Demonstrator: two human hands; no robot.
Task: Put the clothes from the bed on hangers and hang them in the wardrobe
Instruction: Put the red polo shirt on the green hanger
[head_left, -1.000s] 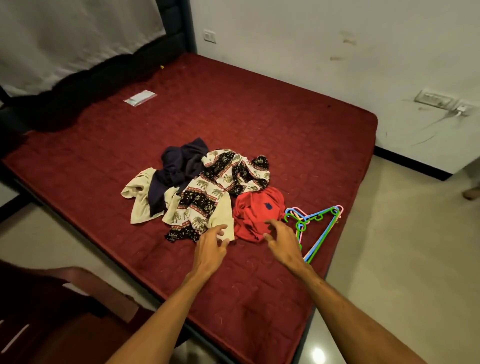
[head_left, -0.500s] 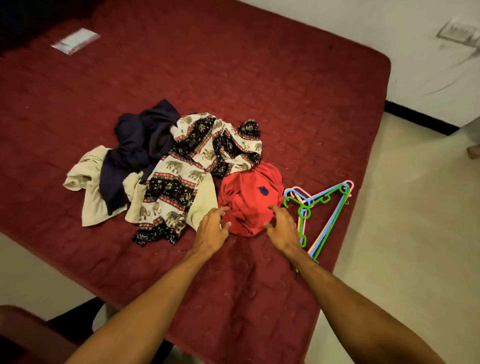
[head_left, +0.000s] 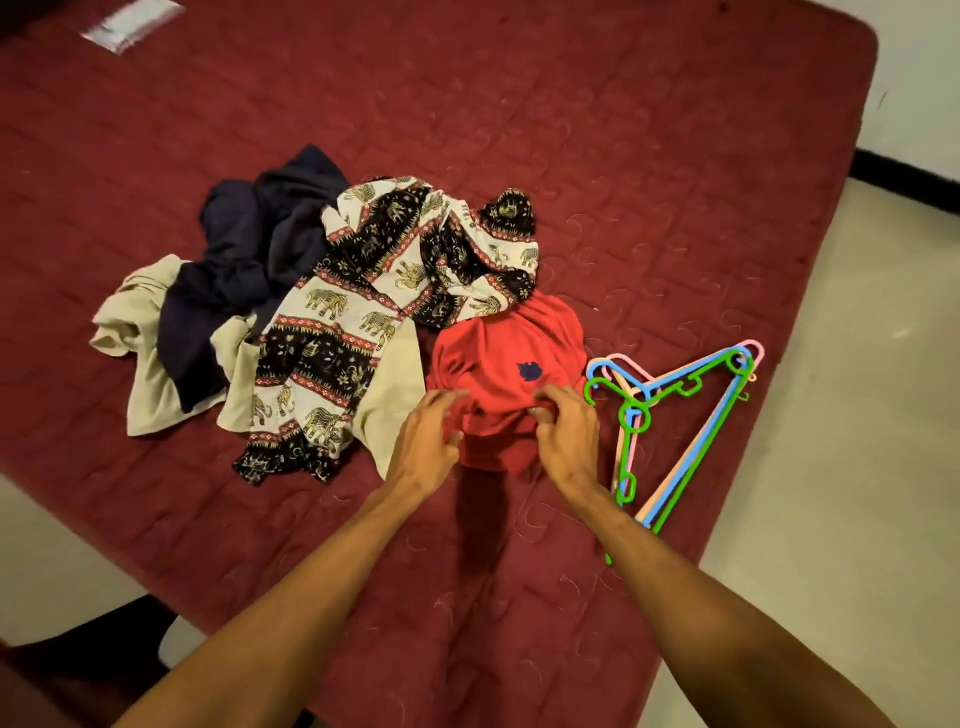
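Near edge: left hand (head_left: 426, 441) reaching onto near hem of red shirt (head_left: 509, 353), fingers (head_left: 441, 402) spread apart, touching, not gripping. Right hand (head_left: 569, 436) pinching fold of red cloth, fingers curled tight.

Best move: be finding both shoulders, lifting clear, shaking flat before reaching for hanger.

Shirt lying crumpled on bed (head_left: 649, 156), hangers (head_left: 672, 488) stacked just beside. Collar and sleeves not showing.

Behind: elephant-print garment (head_left: 363, 296), navy garment (head_left: 260, 249), beige garment (head_left: 140, 338) overlapping; count unclear. Wardrobe out of view.

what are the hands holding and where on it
The right hand pinches the red shirt at its near edge; the left hand only touches it.
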